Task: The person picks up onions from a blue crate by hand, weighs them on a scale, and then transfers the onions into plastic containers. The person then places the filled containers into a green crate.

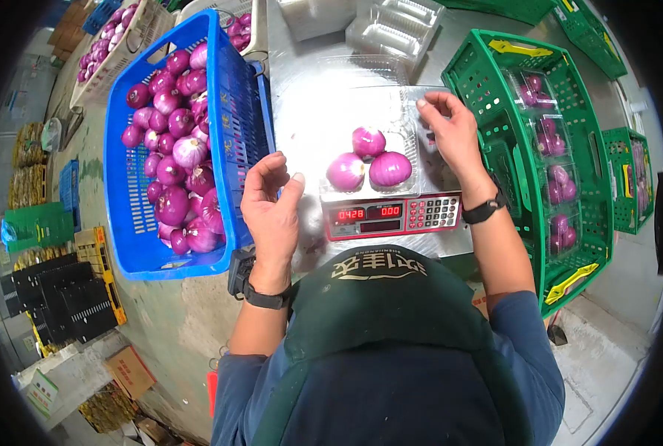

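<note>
Three purple onions (389, 169) sit in a clear plastic box (413, 141) on the red digital scale (393, 215). The scale's display reads 0.428 and 0.00. My left hand (270, 204) hovers left of the box, fingers loosely curled and apart from the thumb, holding nothing. My right hand (453, 132) is raised at the box's upper right, thumb and fingers bent and slightly apart, with nothing visible in them. The box's transparent lid (365, 70) appears to stand open behind the onions, though glare blurs its edges.
At left, a blue crate (231, 245) is filled with loose purple onions. The green crate (487, 82) on the right holds several packed boxes of onions (562, 184). Stacked clear plastic boxes (395, 33) stand at the back of the metal table (294, 67). Another green crate (620, 141) is farther right.
</note>
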A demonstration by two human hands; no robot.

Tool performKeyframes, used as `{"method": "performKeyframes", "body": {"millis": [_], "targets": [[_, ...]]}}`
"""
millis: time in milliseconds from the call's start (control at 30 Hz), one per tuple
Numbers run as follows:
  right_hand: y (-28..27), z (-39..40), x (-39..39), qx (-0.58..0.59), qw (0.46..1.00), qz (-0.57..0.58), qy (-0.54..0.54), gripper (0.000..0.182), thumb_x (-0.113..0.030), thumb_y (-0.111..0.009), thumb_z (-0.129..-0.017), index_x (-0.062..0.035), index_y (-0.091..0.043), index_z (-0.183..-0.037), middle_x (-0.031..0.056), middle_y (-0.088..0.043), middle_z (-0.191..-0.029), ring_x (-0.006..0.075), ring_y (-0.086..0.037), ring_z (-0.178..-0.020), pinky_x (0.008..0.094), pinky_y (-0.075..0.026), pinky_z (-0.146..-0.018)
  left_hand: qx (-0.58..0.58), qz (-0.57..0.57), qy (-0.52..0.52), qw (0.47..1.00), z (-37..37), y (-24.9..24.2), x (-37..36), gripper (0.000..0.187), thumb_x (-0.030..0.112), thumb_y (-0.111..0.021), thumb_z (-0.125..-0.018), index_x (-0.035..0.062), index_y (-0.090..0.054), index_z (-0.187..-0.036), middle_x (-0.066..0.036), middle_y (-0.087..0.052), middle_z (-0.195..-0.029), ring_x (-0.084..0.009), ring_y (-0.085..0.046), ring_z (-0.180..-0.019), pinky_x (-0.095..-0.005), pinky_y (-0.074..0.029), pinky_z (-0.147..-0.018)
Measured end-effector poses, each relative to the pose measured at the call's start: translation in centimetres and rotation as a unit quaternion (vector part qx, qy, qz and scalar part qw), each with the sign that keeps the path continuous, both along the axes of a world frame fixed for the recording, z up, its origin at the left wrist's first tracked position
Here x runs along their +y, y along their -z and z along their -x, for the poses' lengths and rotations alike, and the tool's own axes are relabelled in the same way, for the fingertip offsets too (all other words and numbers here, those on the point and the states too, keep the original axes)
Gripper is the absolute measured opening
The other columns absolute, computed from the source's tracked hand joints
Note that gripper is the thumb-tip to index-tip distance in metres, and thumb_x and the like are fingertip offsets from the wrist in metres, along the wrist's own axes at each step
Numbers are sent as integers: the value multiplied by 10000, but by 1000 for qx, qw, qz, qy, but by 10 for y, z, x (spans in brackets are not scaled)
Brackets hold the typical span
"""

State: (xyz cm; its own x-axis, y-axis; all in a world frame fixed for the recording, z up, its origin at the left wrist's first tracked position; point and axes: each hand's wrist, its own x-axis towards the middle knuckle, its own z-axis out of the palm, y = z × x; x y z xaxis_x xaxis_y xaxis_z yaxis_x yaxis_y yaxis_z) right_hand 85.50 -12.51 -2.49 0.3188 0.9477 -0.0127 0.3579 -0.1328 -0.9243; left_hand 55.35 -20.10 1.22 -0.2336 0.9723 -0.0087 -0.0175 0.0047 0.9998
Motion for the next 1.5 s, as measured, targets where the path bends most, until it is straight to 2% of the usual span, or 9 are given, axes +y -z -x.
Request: {"method": "performKeyframes", "body": {"millis": [267, 300, 433, 600, 733, 967, 1067, 1133, 1500], "targets": [[13, 13, 57, 171, 978, 115, 10, 714, -70, -726, -833, 80, -435, -1467, 30, -667, -887, 110, -595, -706, 274, -496, -602, -27, 185, 60, 981, -9, 18, -24, 478, 47, -698, -890, 4, -509, -1326, -75, -611, -1083, -150, -604, -906, -315, -517, -811], [24, 6, 61, 178, 979, 99, 6, 692, -56, -742, -818, 28, -486, -1456, 82, -681, -939, 179, -646, -837, 332, -541, -726, -41, 213, 82, 973, -13, 20, -27, 516, 61, -697, -892, 1, -473, -1353, -82, -605, -1073, -153, -606, -881, -331, -527, -775], [-11, -2, 3, -79, 985, -102, -113, 426, -47, -739, -759, -47, -703, -1183, 139, -684, -963, 242, -673, -910, 374, -547, -809, -226, 258, 129, 931, -15, 21, -30, 507, 88, -663, -921, 20, -426, -1364, -85, -600, -998, -194, -640, -831, -377, -562, -736], [-23, -11, -99, -112, 952, 36, -284, 781, -105, -713, -750, -90, -487, -1498, 135, -657, -914, 267, -682, -813, 384, -542, -722, -262, 218, 103, 935, -12, 33, -29, 178, 76, -597, -956, 60, -491, -1097, -96, -590, -934, -235, -662, -827, -390, -585, -697], [2, 20, -118, 255, 958, 107, -70, 571, -24, -616, -885, 19, -498, -1442, 75, -665, -815, 149, -687, -659, 281, -532, -567, -243, 232, 97, 937, -17, 46, -27, 129, 22, -573, -945, 74, -457, -965, -106, -576, -893, -263, -654, -794, -374, -554, -633], [-28, 15, -127, 213, 975, 17, -52, 355, -54, -626, -905, 33, -619, -1249, 43, -674, -766, 120, -665, -664, 270, -513, -573, -245, 137, 164, 946, -15, 6, -29, 179, -47, -640, -901, 65, -503, -925, -131, -642, -813, -273, -650, -732, -360, -517, -609], [-65, 8, -125, 202, 968, -129, -70, 476, -197, -778, -864, -47, -586, -1274, 78, -549, -1191, 122, -555, -1038, 273, -481, -868, -243, 59, 227, 941, -25, -32, -35, 186, -54, -682, -895, 64, -546, -944, -139, -683, -857, -232, -638, -714, -348, -511, -613], [-80, 18, -114, 229, 946, -227, -47, 598, -263, -882, -788, -43, -522, -1212, 36, -513, -1169, 153, -481, -1149, 305, -380, -1040, -186, 25, 275, 943, -32, -50, -38, 166, -18, -702, -909, 53, -561, -961, -132, -693, -876, -192, -636, -717, -334, -522, -633], [-131, -134, -121, 232, 885, -276, 295, 575, -156, -854, -787, -16, -494, -1214, 94, -682, -1029, 161, -671, -862, 301, -564, -749, 84, -67, 215, 971, 64, -100, -1, 143, -26, -707, -902, 4, -682, -1040, -80, -721, -991, -131, -672, -868, -250, -542, -776]]}}
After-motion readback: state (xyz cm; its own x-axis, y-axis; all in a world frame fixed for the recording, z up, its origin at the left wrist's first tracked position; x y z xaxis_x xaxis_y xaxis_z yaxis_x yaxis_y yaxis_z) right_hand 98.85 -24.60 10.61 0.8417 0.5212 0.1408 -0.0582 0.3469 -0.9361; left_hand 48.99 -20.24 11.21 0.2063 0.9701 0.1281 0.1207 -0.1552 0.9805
